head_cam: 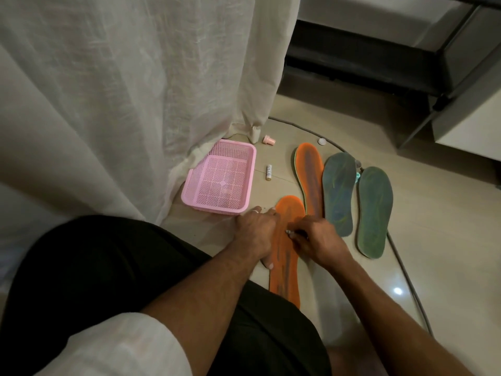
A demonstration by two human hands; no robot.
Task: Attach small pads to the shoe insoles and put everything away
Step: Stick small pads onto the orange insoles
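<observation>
1. I am sitting on the floor point(352, 280), my dark-clad knee at the near left, both forearms reaching out over the tiles.
2. My left hand point(256, 226) lies on the left edge of the nearest orange insole point(287, 256), fingers bent over its rim and holding it down; a ring shows on one finger.
3. My right hand point(314, 241) is curled over the middle of the same insole, its fingertips pinching a small pale thing point(289, 233) against the orange surface. It is too small for me to say for certain that it is a pad.
4. That insole lies lengthwise, toe far, heel near, its heel end running down beside my leg.
5. A second orange insole point(310, 179) lies just beyond and to the right, its near end next to the toe of the first.
6. Right of it are two grey-green insoles point(339, 194) point(375, 210) side by side, the rightmost set a little nearer to me.
7. A pink mesh basket point(189, 196) sits to the far left of my hands, against the hem of a pale curtain point(122, 104).
8. Between the basket and the far orange insole lies a small white tube point(269, 172).
9. Farther off, near the curtain hem, rests a small pink cap-like piece point(269, 139), and to its right a small round white piece point(321, 141).
10. A thin grey cable point(401, 264) curves across the floor past the insoles on the right.
</observation>
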